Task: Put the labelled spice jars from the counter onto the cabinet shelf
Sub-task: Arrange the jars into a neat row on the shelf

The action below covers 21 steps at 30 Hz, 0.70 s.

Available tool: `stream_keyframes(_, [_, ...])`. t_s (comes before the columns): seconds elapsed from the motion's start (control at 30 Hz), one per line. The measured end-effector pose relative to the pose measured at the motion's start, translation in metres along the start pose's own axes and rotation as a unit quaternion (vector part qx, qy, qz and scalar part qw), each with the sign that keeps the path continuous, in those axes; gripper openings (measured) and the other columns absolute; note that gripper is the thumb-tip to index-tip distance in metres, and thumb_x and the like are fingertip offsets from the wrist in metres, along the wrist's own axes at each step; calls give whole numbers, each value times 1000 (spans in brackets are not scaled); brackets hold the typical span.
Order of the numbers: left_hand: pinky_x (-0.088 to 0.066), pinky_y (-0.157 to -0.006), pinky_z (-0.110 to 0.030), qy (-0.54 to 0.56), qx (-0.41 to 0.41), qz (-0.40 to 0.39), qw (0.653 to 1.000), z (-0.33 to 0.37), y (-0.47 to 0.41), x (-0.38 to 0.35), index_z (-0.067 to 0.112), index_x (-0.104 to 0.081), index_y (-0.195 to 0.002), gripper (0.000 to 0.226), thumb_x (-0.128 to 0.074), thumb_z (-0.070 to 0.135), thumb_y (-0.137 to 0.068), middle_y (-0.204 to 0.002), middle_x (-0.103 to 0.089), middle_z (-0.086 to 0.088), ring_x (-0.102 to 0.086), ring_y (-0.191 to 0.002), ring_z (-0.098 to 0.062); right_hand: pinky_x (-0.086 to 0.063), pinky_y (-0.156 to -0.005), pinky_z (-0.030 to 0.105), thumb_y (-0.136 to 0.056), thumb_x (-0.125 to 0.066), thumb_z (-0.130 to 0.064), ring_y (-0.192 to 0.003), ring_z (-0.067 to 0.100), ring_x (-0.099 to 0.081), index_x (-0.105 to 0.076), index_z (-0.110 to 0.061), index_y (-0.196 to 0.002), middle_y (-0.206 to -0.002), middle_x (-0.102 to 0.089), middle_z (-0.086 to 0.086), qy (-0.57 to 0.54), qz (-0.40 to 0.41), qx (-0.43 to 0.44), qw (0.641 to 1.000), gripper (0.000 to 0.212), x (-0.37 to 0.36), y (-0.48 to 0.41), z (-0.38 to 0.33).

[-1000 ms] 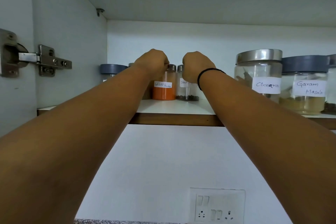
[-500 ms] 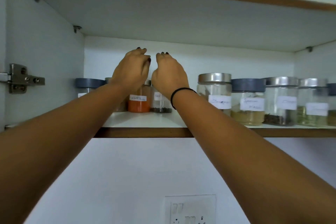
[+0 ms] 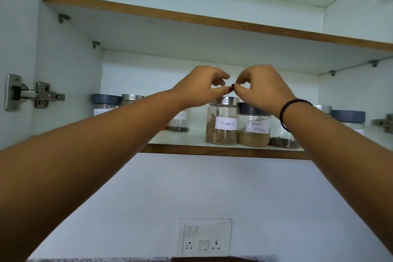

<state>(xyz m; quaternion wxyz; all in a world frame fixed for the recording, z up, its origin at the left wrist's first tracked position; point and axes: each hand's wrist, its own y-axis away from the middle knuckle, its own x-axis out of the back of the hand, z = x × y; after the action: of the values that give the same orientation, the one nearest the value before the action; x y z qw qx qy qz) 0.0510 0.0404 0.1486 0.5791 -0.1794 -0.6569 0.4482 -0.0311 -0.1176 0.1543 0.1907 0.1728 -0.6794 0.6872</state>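
A row of labelled glass spice jars stands on the cabinet shelf (image 3: 187, 138). The cinnamon jar (image 3: 222, 122) with a steel lid and the garam masala jar (image 3: 254, 127) with a grey lid are in the middle. A small jar of black seeds (image 3: 178, 122) stands left of them, half behind my left forearm. My left hand (image 3: 200, 87) and my right hand (image 3: 261, 87) hover side by side above the jar lids, fingers loosely curled, fingertips almost meeting, holding nothing.
More jars stand at the far left (image 3: 105, 103) and far right (image 3: 348, 118) of the shelf. An upper shelf (image 3: 191, 17) hangs close overhead. Door hinges (image 3: 32, 93) sit on the left wall. A switch and socket plate (image 3: 205, 237) is on the wall below.
Both hands have let go of the two small jars, lifted off them and moved right, over the cinnamon and garam masala jars. The view has pulled back and swung right.
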Motion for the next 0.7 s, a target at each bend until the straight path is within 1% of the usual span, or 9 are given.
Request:
stream_keyframes(0.07, [-52, -97, -33, -35, 15, -46, 998, 12, -2, -8, 16, -61, -132, 46, -63, 40, -93, -124, -67, -2, -63, -112, -15, -55, -85, 38, -92, -58, -32, -94, 23, -63, -74, -16, -103, -105, -70, 3, 24, -37, -5, 999, 25, 3, 11, 13])
stream_keyframes(0.1, [-54, -96, -35, -63, 23, -68, 995, 16, -3, -11, 15, -65, -128, 42, -63, 39, -93, -120, -69, -2, -65, -106, -16, -55, -85, 39, -93, -57, -30, -93, 24, -64, -74, -16, -103, -105, -70, 4, 33, -57, -8, 998, 24, 3, 15, 18])
stream_keyframes(0.17, [-56, -90, -38, -97, 43, -87, 991, 20, -5, -14, 15, -71, -119, 35, -65, 37, -92, -109, -72, -3, -66, -94, -18, -56, -82, 39, -94, -56, -24, -89, 25, -64, -74, -15, -102, -104, -70, 6, 46, -90, -13, 995, 22, 1, 20, 27])
stream_keyframes(0.23, [-57, -87, -37, -99, 57, -95, 989, 22, -7, -13, 15, -73, -116, 30, -67, 32, -92, -105, -73, -3, -66, -89, -19, -56, -78, 37, -93, -55, -16, -86, 27, -65, -75, -14, -100, -101, -71, 8, 54, -107, -13, 993, 20, -2, 22, 32])
stream_keyframes(0.37, [-56, -81, -32, -102, 62, -100, 988, 22, -9, -11, 14, -73, -117, 28, -68, 26, -92, -104, -73, -4, -66, -86, -19, -52, -72, 32, -89, -57, -4, -83, 29, -65, -75, -13, -96, -97, -71, 11, 57, -116, -8, 992, 21, -6, 18, 37])
stream_keyframes(0.5, [-50, -71, -27, -109, 64, -91, 988, 17, -11, -17, 14, -73, -116, 27, -67, 27, -92, -100, -73, -4, -61, -77, -16, -48, -69, 29, -86, -56, -2, -82, 30, -65, -75, -12, -92, -94, -71, 11, 43, -121, -15, 992, 23, -12, 10, 38])
stream_keyframes(0.57, [-51, -73, -30, -111, 66, -88, 988, 12, -12, -20, 13, -74, -116, 28, -66, 27, -93, -100, -73, -5, -61, -78, -18, -48, -70, 29, -87, -56, -2, -84, 30, -65, -75, -12, -94, -95, -71, 12, 37, -121, -16, 992, 22, -19, 7, 39])
stream_keyframes(0.6, [-51, -75, -32, -113, 67, -87, 987, 9, -12, -22, 13, -73, -117, 28, -65, 27, -94, -101, -73, -6, -62, -81, -20, -50, -72, 30, -88, -57, -3, -85, 30, -65, -76, -12, -95, -96, -71, 11, 35, -120, -16, 992, 22, -24, 5, 40])
stream_keyframes(0.7, [-54, -82, -36, -113, 73, -84, 987, -1, -15, -26, 13, -73, -117, 28, -65, 26, -94, -104, -73, -7, -65, -89, -24, -57, -81, 37, -89, -59, -5, -87, 28, -66, -76, -13, -98, -100, -72, 10, 23, -117, -22, 993, 21, -37, -1, 44])
